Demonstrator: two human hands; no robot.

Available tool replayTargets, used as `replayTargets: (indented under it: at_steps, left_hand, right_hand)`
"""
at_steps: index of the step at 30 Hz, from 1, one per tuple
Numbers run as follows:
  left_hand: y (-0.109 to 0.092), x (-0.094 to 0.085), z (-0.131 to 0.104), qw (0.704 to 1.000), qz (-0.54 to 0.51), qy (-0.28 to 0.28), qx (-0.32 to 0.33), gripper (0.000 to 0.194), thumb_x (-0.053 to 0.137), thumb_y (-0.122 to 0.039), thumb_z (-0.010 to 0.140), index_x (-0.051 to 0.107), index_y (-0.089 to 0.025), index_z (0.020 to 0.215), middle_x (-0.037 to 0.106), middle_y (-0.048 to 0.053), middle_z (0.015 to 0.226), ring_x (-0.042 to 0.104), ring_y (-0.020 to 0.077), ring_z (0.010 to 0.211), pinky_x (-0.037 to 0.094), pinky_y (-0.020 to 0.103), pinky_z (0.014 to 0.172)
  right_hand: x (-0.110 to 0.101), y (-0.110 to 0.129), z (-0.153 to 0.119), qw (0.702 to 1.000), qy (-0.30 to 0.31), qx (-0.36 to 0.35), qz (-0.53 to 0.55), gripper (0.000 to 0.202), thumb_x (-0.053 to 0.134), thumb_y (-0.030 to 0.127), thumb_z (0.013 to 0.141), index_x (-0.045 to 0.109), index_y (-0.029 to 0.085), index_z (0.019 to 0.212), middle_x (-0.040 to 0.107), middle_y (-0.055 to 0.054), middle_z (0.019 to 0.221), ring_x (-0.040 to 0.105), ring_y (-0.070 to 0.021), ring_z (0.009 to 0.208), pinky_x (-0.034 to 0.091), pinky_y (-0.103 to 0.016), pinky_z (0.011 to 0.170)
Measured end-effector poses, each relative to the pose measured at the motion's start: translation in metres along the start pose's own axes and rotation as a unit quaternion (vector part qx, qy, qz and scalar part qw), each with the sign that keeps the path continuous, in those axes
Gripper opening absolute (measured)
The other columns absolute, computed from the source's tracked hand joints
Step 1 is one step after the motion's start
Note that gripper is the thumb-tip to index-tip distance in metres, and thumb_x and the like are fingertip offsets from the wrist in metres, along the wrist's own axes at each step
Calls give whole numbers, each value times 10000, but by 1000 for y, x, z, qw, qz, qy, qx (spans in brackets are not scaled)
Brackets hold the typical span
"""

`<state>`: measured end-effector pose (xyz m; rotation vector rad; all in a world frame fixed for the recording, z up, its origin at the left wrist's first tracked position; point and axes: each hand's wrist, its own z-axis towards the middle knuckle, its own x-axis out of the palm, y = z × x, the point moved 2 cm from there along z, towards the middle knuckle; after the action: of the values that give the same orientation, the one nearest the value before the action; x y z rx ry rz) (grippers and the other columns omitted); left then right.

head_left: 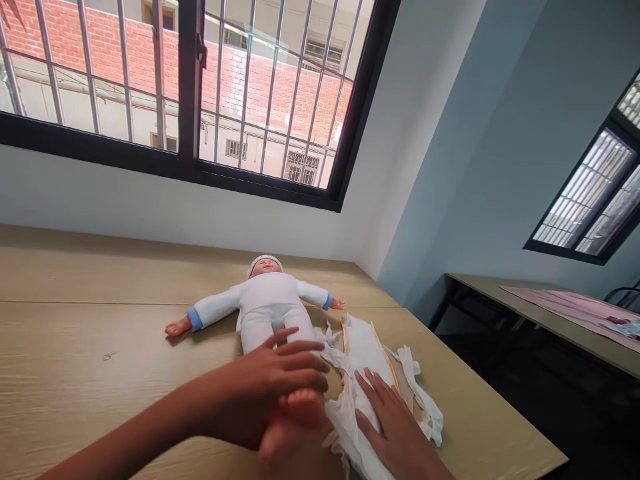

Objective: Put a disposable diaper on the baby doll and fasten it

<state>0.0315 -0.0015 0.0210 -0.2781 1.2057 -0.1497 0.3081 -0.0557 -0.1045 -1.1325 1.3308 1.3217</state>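
A baby doll (273,293) in a white suit with blue cuffs and a white cap lies on its back on the table, arms spread. My left hand (270,377) lies across its lower legs, fingers stretched and apart; its palm side is hidden. A bare doll foot (300,417) shows just below these fingers, somewhat blurred. Right of the doll lies an unfolded white diaper (363,340) with yellow-orange edging and ruffled side tabs. My right hand (393,423) rests flat on the diaper's near half, fingers extended.
The wooden table (125,393) has a right edge slanting down past the diaper. Behind it stands a wall with a barred window (190,100). A second table (480,293) at right carries a pink cloth (565,307). A small loop-like mark (109,356) shows at left.
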Motion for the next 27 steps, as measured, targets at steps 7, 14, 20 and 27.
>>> replayTargets:
  at_steps: [7, 14, 20, 27]
  left_hand:
    - [3, -55, -22, 992, -13, -113, -61, 548, 720, -345, 711, 468, -242, 1186, 520, 29, 1273, 396, 225, 1278, 311, 369, 1116]
    - [17, -74, -39, 976, -47, -184, -104, 495, 718, -296, 720, 515, -212, 1163, 529, 48, 1276, 413, 267, 1271, 340, 410, 1101]
    - [22, -82, -45, 966, -96, -210, -115, 533, 705, -335, 733, 502, -215, 1211, 493, 39, 1337, 429, 288, 1265, 368, 424, 1080]
    - [12, -83, -46, 963, -116, -185, -157, 559, 731, -294, 704, 508, -217, 1211, 492, 49, 1352, 433, 290, 1265, 381, 405, 1074]
  right_hand:
    - [-7, 40, 13, 995, 23, -84, 43, 613, 397, 574, 875, 285, 340, 1431, 217, -49, 1526, 158, -287, 1406, 143, -557, 1120]
    - [-13, 105, 26, 976, 86, -194, 50, 642, 554, 496, 801, 329, 402, 1396, 139, -81, 1545, 115, -375, 1396, 108, -653, 1059]
    - [-6, 145, 47, 961, 99, -250, 58, 665, 541, 567, 788, 311, 424, 1396, 110, -47, 1553, 80, -383, 1397, 92, -650, 1060]
    - [1, 176, 85, 961, 36, -260, 81, 599, 527, 543, 823, 373, 386, 1380, 236, -48, 1521, 148, -418, 1373, 121, -652, 1055]
